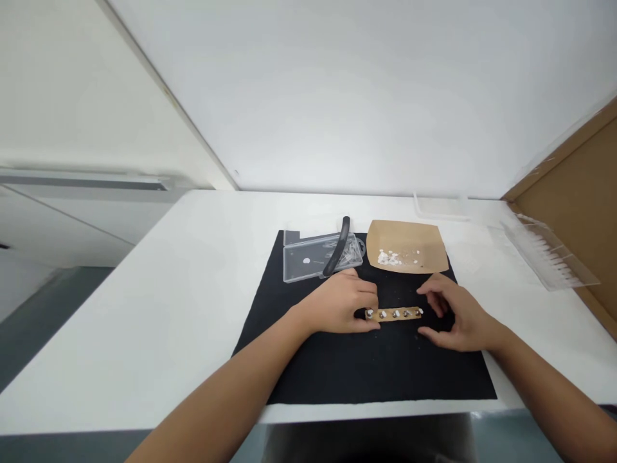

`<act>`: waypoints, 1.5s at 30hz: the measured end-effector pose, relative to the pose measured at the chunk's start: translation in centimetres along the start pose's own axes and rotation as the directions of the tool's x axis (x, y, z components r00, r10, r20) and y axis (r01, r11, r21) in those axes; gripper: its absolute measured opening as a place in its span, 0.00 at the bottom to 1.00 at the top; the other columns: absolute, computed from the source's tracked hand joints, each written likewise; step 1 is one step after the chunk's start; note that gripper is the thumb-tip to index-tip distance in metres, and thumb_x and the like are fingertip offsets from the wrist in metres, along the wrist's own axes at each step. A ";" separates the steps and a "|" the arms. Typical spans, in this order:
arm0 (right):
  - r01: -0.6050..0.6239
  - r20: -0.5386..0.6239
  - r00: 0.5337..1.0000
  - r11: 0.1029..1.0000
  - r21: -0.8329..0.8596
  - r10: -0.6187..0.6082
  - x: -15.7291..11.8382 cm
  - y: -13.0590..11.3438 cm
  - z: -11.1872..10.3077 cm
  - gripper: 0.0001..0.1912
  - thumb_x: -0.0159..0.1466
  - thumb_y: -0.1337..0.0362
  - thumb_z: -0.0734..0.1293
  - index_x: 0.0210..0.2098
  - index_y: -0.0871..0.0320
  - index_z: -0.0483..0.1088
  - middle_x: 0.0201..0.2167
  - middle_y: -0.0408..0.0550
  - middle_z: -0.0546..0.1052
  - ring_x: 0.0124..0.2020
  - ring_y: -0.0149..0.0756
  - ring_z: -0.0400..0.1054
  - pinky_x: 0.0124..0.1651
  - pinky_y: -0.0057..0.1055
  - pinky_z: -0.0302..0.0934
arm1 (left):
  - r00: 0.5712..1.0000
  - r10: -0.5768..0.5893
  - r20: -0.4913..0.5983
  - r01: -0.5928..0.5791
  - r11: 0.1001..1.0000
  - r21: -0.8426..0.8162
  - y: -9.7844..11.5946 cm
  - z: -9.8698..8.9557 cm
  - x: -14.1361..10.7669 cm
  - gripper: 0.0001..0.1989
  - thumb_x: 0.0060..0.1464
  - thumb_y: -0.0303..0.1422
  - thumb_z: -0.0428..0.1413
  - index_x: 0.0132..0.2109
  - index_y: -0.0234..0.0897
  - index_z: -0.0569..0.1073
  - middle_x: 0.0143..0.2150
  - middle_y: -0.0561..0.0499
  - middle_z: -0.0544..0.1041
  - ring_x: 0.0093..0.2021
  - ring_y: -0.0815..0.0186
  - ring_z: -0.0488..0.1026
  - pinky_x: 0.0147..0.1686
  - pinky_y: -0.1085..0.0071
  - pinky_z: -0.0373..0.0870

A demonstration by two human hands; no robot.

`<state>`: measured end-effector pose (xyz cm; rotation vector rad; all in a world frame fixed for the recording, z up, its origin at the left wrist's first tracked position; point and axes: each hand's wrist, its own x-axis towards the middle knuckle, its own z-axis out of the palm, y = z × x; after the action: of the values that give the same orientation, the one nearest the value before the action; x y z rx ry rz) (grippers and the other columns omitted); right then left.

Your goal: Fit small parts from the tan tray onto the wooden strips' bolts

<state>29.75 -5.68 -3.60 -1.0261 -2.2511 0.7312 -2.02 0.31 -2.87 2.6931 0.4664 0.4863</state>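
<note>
The left hand [340, 303] is basically pinching one end of a little tan strip [389, 316] with a row of metal studs, which is lying on the black mat [376, 370]. The right hand [457, 315] is hovering just off the other end, thumb and fingers apart, and a brown tray [405, 229] is holding some white bits behind it.

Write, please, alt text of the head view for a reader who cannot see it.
A person's left hand holds one end of a tan strip bearing metal pieces, on a black mat; the right hand is open near the other end. Beyond are a clear case with a curved black object across it, and a brown tray holding white bits.
</note>
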 end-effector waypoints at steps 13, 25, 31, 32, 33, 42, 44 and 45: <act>0.290 0.174 0.953 0.917 -0.273 -0.249 5.2 -3.8 1.2 0.13 0.70 0.63 0.69 0.54 0.53 0.72 0.46 0.50 0.78 0.46 0.41 0.73 0.49 0.41 0.63 | 0.996 -0.077 -0.033 0.076 0.997 -0.027 -0.2 1.2 0.2 0.17 0.61 0.48 0.67 0.40 0.38 0.77 0.39 0.53 0.79 0.37 0.67 0.76 0.38 0.67 0.62; 0.278 0.187 0.953 0.933 -0.229 -0.238 3.9 -1.9 2.3 0.16 0.73 0.61 0.69 0.58 0.54 0.68 0.47 0.51 0.80 0.46 0.42 0.75 0.48 0.40 0.63 | 0.998 -0.057 0.005 0.056 0.960 -0.274 -0.1 -0.5 0.1 0.03 0.63 0.31 0.64 0.44 0.41 0.83 0.42 0.50 0.82 0.40 0.66 0.81 0.46 0.69 0.72; 0.257 0.217 0.953 0.944 -0.207 -0.212 3.9 -1.7 2.5 0.12 0.74 0.61 0.68 0.56 0.54 0.70 0.44 0.50 0.80 0.44 0.39 0.73 0.47 0.38 0.60 | 0.997 -0.030 0.076 0.061 0.890 -0.453 -0.3 -1.5 0.1 0.10 0.62 0.27 0.64 0.49 0.43 0.85 0.46 0.46 0.84 0.44 0.62 0.83 0.48 0.69 0.77; 0.256 0.216 0.953 0.945 -0.202 -0.212 3.9 -1.7 2.5 0.12 0.74 0.61 0.68 0.56 0.54 0.70 0.44 0.50 0.79 0.44 0.39 0.73 0.47 0.38 0.60 | 0.996 -0.034 0.088 0.071 0.882 -0.465 -0.4 -1.6 0.1 0.10 0.63 0.27 0.64 0.49 0.44 0.85 0.45 0.46 0.84 0.45 0.62 0.83 0.48 0.69 0.77; 0.256 0.216 0.953 0.946 -0.198 -0.213 3.8 -1.8 2.5 0.13 0.74 0.61 0.68 0.56 0.54 0.70 0.44 0.50 0.79 0.44 0.39 0.73 0.47 0.38 0.60 | 0.995 -0.037 0.097 0.079 0.878 -0.473 -0.4 -1.6 0.1 0.10 0.64 0.27 0.63 0.49 0.44 0.85 0.45 0.46 0.84 0.45 0.62 0.82 0.49 0.68 0.77; 0.219 0.221 0.958 0.964 -0.148 -0.184 3.9 -1.9 2.5 0.09 0.72 0.62 0.69 0.51 0.53 0.73 0.42 0.48 0.78 0.42 0.39 0.72 0.46 0.37 0.61 | 0.993 -0.047 0.104 0.090 0.883 -0.460 -0.7 -1.0 0.1 0.07 0.66 0.31 0.63 0.48 0.43 0.86 0.40 0.47 0.81 0.42 0.65 0.80 0.46 0.69 0.75; 0.213 0.219 0.959 0.967 -0.140 -0.179 3.9 -1.8 2.5 0.08 0.72 0.62 0.69 0.51 0.53 0.73 0.42 0.49 0.78 0.43 0.39 0.72 0.47 0.38 0.62 | 0.994 -0.053 0.098 0.092 0.886 -0.455 -0.8 -0.8 0.1 0.07 0.66 0.32 0.63 0.48 0.43 0.86 0.40 0.48 0.80 0.41 0.65 0.79 0.46 0.70 0.74; 0.208 0.219 0.960 0.969 -0.136 -0.176 3.9 -1.8 2.6 0.08 0.72 0.62 0.69 0.50 0.54 0.74 0.42 0.49 0.78 0.43 0.39 0.72 0.47 0.38 0.62 | 0.994 -0.054 0.094 0.091 0.886 -0.454 -0.8 -0.7 0.0 0.07 0.66 0.32 0.63 0.48 0.42 0.86 0.39 0.48 0.80 0.41 0.65 0.79 0.45 0.70 0.74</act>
<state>24.99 -4.21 -3.19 -0.8161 -2.5795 0.6056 -2.47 1.24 -2.55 2.2205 0.3726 0.4061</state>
